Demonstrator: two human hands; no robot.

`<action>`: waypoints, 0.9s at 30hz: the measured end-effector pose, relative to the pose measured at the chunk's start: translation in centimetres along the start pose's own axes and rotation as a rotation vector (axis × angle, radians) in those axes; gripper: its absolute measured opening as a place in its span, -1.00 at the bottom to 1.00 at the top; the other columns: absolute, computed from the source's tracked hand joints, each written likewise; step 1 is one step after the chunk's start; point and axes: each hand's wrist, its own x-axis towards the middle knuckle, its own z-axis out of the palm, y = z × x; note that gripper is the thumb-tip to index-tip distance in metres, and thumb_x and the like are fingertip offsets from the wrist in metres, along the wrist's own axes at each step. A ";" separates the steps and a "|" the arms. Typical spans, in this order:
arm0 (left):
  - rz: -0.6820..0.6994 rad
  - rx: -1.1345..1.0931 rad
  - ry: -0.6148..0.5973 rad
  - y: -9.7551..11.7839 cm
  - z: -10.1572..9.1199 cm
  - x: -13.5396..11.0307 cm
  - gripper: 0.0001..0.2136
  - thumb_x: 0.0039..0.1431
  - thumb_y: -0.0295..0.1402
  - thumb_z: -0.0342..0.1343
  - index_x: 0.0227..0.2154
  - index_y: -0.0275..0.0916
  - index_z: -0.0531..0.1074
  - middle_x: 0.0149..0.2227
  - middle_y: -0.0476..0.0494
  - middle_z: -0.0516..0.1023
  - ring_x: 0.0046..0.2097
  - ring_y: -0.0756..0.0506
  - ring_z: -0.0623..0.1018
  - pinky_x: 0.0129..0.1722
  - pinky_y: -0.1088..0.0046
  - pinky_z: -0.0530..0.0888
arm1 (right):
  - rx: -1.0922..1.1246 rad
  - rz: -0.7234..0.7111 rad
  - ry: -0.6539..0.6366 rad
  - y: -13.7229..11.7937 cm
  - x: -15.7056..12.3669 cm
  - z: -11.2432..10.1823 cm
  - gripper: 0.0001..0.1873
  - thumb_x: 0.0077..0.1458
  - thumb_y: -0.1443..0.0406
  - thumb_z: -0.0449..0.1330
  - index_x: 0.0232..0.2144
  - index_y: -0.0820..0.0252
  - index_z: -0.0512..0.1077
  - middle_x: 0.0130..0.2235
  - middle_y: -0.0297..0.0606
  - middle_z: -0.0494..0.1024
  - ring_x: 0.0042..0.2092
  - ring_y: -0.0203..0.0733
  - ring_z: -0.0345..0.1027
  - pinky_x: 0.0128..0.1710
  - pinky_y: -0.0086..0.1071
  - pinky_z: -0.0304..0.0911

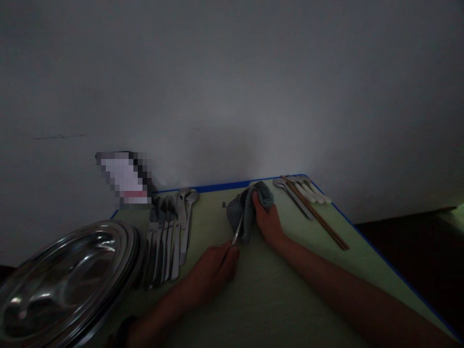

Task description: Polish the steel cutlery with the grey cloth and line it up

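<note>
My left hand (217, 265) is closed around the handle of a piece of metal cutlery (238, 232), which slants up and away. Its far end disappears into a folded grey cloth (248, 220), so its kind is hidden. The cloth is gripped by my right hand (267, 218), wrapped about that end with the thumb on top. Left of my hands lies a row of metal forks, knives and spoons (170, 237). To the right are a metal spoon (294, 197), a pair of brown chopsticks (319, 217) and several white-handled pieces of cutlery (311, 191).
A stack of shiny metal plates (119, 241) stands at the table's near left. Behind the cutlery row, a blurred-out device (123, 176) leans at the back left corner. The pale green table (268, 299) has a blue edge and meets a grey wall (232, 87).
</note>
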 end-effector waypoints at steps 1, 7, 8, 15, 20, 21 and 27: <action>-0.004 -0.008 -0.011 -0.1 -0.1 0.0 -0.65 0.27 -0.21 -0.33 -0.55 -0.21 0.19 -0.56 0.05 0.29 -0.49 0.00 0.33 -0.45 0.50 0.22 | 0.015 0.000 -0.007 0.0 0.0 0.0 -0.64 -0.01 0.05 0.09 -0.30 0.17 0.47 -0.20 -0.24 0.56 -0.09 -0.12 0.38 -0.02 -0.24 0.19; 0.003 -0.007 -0.102 -0.1 -0.6 0.1 -0.67 0.26 -0.22 -0.30 -0.55 -0.21 0.18 -0.55 0.05 0.29 -0.46 0.01 0.33 -0.43 0.52 0.24 | 0.146 -0.031 -0.218 0.6 0.4 -0.3 -0.67 -0.11 0.17 0.23 -0.23 0.13 0.47 -0.13 -0.29 0.53 -0.03 -0.16 0.34 0.06 -0.24 0.11; -0.002 -0.017 -0.110 -0.1 -0.7 0.1 -0.67 0.26 -0.22 -0.30 -0.55 -0.21 0.18 -0.55 0.05 0.29 -0.46 0.01 0.33 -0.42 0.52 0.24 | 0.184 -0.023 -0.259 0.7 0.4 -0.3 -0.68 -0.11 0.18 0.22 -0.23 0.12 0.47 -0.13 -0.30 0.53 -0.04 -0.17 0.34 0.05 -0.25 0.13; -0.008 -0.042 -0.092 0.2 -0.7 0.1 -0.67 0.26 -0.21 -0.30 -0.56 -0.21 0.17 -0.55 0.05 0.27 -0.45 -0.01 0.34 -0.39 0.51 0.24 | 0.000 -0.070 -0.179 0.8 0.8 -0.4 -0.72 -0.03 0.13 0.15 -0.33 0.18 0.50 -0.26 -0.25 0.57 -0.15 -0.10 0.40 -0.07 -0.23 0.21; -0.008 -0.091 -0.093 0.1 -0.6 -0.1 -0.66 0.27 -0.21 -0.30 -0.55 -0.21 0.19 -0.54 0.05 0.30 -0.44 0.00 0.35 -0.39 0.53 0.26 | -0.165 -0.141 -0.108 0.1 0.9 -0.7 -0.69 0.02 0.09 0.08 -0.42 0.16 0.50 -0.35 -0.24 0.58 -0.20 -0.06 0.41 -0.14 -0.25 0.22; -0.010 -0.093 -0.092 0.0 -0.6 -0.2 -0.66 0.27 -0.21 -0.30 -0.54 -0.21 0.19 -0.54 0.05 0.31 -0.44 0.00 0.35 -0.38 0.53 0.26 | -0.168 -0.125 -0.095 0.0 0.8 -0.7 -0.67 0.03 0.08 0.07 -0.41 0.16 0.50 -0.35 -0.23 0.58 -0.20 -0.07 0.41 -0.14 -0.26 0.23; 0.019 -0.090 -0.104 0.0 -0.6 -0.4 -0.67 0.26 -0.22 -0.29 -0.56 -0.21 0.20 -0.55 0.04 0.32 -0.44 0.00 0.36 -0.35 0.53 0.29 | 0.051 0.110 0.001 0.0 -0.7 0.2 -0.56 -0.01 0.00 0.07 -0.26 0.21 0.44 -0.18 -0.20 0.55 -0.08 -0.11 0.36 -0.06 -0.29 0.20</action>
